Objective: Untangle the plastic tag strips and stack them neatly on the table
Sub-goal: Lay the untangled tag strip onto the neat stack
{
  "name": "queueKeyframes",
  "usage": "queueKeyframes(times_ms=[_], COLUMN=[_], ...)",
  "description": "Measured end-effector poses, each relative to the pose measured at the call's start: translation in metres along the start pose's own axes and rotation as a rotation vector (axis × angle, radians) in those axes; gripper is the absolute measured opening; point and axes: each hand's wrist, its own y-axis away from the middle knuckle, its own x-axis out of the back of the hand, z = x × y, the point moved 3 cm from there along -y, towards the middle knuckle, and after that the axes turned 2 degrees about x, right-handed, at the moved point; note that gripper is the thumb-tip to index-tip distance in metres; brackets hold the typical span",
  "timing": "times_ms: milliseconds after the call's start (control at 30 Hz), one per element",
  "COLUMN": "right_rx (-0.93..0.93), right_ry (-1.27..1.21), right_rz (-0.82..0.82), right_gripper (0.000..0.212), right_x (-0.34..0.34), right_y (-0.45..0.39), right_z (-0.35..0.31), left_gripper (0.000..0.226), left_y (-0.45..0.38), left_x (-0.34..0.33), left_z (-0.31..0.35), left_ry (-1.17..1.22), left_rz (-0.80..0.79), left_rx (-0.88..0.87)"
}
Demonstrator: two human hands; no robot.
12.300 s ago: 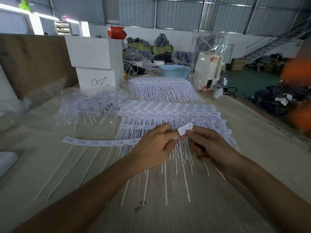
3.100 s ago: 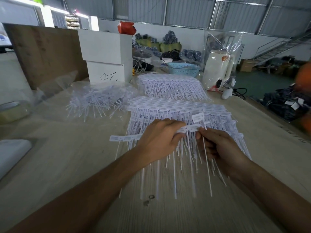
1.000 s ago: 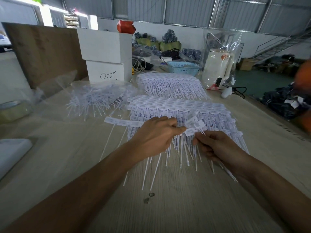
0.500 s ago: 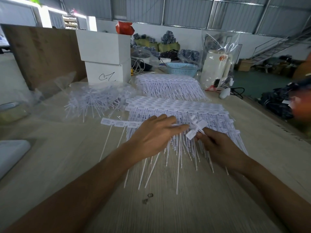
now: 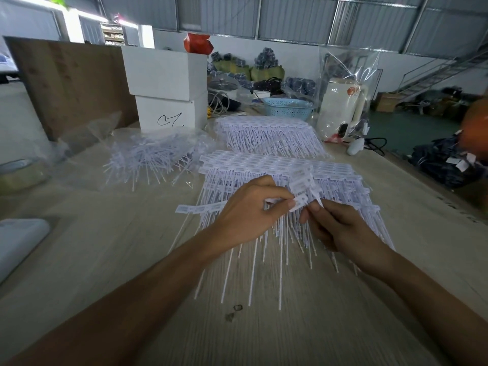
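While both hands work over the neat stack on the wooden surface, the head view shows one tag strip held just above it. The left hand pinches the strip near its middle with thumb and finger, so its grip is closed on the strip. The right hand pinches the twisted end of the same strip, where a few white tags stick up and cross each other. The strip's far end pokes out to the left, and its long thin tails hang down toward the surface.

To do this step well, I think the left hand should hold the strip flat and steady. The right hand should turn the twisted tags gently, not yank them, so no tail snaps. Then the strip can lie straight on the stack, tags lined up.

A messy pile waits in a clear bag to the left.
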Motion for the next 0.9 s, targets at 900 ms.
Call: queueKeyframes(times_ms=[900], right_rx=[-0.443], right_ry=[-0.386], right_rz=[-0.202], right_gripper=[0.048], right_x=[-0.004], right_y=[0.005], right_z=[0.006], left_gripper=[0.023], left_y=[-0.003], left_x=[0.014], left_z=[-0.011], left_ry=[-0.014], left_rz=[0.108], left_rx=[0.077])
